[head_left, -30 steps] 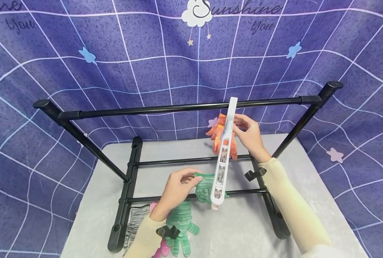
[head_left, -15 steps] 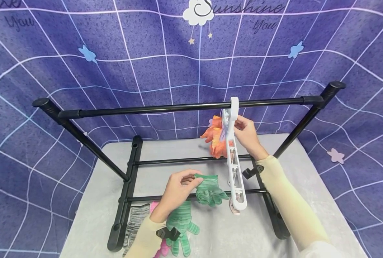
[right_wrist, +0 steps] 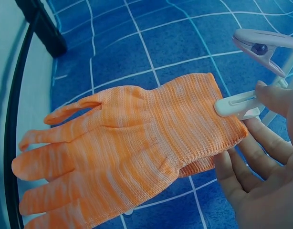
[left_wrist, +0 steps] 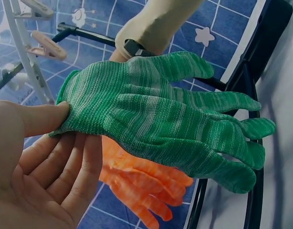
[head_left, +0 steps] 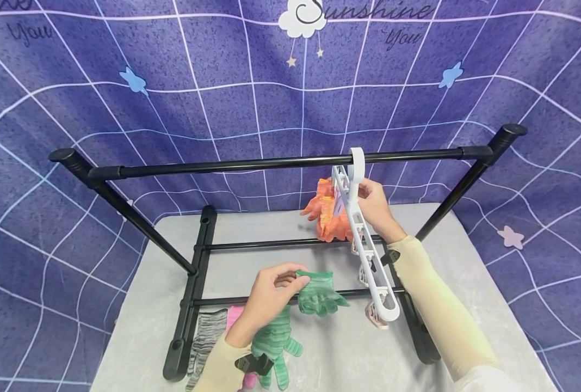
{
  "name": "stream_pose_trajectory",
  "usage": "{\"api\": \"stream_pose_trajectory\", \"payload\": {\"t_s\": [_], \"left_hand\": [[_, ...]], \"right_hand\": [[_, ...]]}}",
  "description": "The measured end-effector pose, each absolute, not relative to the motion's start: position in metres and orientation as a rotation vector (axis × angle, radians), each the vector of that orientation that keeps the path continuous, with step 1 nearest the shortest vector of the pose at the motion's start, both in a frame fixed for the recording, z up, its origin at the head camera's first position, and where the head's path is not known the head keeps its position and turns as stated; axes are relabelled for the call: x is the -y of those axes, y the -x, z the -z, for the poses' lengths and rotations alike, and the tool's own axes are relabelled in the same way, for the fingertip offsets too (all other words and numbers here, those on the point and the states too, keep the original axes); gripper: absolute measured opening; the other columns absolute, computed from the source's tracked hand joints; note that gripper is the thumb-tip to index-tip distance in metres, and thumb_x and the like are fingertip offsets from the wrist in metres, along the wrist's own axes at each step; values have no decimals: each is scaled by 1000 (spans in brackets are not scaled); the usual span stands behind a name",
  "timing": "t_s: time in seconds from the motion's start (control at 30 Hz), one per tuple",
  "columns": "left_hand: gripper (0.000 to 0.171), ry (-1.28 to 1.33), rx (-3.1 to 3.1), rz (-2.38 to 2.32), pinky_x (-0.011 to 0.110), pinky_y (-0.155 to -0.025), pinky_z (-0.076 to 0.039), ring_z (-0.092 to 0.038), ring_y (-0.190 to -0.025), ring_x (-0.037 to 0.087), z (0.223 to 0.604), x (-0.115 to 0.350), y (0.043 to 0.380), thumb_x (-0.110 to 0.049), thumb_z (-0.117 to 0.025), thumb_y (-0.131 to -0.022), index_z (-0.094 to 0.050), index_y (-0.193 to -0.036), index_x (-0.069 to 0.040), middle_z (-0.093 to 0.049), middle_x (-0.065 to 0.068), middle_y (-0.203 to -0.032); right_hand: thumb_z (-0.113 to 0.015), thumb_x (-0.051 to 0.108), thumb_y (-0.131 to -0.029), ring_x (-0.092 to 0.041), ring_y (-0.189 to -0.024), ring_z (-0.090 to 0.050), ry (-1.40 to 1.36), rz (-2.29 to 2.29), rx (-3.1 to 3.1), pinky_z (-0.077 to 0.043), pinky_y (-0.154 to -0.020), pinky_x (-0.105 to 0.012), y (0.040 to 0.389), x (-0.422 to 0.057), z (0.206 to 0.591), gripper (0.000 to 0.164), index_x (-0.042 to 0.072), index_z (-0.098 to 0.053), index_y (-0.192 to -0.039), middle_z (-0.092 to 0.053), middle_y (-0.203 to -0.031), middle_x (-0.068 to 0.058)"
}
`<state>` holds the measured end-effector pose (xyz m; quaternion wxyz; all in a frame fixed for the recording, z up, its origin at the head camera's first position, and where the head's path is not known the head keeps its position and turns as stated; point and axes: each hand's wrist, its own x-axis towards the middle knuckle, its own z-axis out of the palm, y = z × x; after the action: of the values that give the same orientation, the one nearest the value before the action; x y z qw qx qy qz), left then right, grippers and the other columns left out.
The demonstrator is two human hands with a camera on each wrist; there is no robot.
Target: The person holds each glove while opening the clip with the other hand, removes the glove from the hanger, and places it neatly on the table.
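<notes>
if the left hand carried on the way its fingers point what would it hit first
Going rightward in the head view, the left hand, with the glove it pinches leading, would probably meet the hanger first. Depth is unclear there, so it might pass underneath.

Held glove (head_left: 317, 294) is just right of the left grip (head_left: 273, 291), cuff in it, over the near lower crossbar (head_left: 227, 302). Hanger (head_left: 353, 195) hooked on the top bar (head_left: 251, 164), right of left grip, left of right grip (head_left: 375, 204). Right grip is on the clip (right_wrist: 235, 105) at the far glove (head_left: 327, 209) cuff; that glove's left of it. Loose gloves (head_left: 273, 335) on the counter (head_left: 349, 348), nearer than left grip, partly under left sleeve (head_left: 222, 362). Curtain (head_left: 222, 109) behind both grips.
</notes>
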<state>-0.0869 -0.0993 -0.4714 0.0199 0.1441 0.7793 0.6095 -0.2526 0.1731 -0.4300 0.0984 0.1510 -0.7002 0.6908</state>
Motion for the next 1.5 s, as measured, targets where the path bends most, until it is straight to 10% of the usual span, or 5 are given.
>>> {"api": "stream_pose_trajectory", "payload": {"t_s": [0.8,1.13,1.5], "left_hand": [[18,-440,-2331,-1887,31,-89,-63,-74,-96,14,474,104,56,-23,-77,-102,-80,-117,-16,-78,-4,-103],[17,-469,-2251,-1901,32,-85,-63,-73,-93,13,474,99,41,-22,-74,-104,-80,-117,-13,-77,-1,-104],[17,-407,-2195,-1913,31,-87,-63,-73,-89,13,475,96,32,-22,-74,-103,-79,-117,-14,-77,0,-101]], "right_hand": [[-64,-5,-90,-6,-86,-67,-480,-2038,2111,-55,-80,-18,256,-172,428,21,-8,-71,-110,-75,-90,11],[-63,-4,-93,-7,-90,-70,-511,-2038,2142,-56,-87,-20,257,-171,427,26,-11,-70,-117,-77,-101,-15],[-60,-4,-89,-2,-79,-64,-483,-1917,2252,-53,-73,-17,258,-169,423,32,-20,-68,-116,-72,-83,9]]}}
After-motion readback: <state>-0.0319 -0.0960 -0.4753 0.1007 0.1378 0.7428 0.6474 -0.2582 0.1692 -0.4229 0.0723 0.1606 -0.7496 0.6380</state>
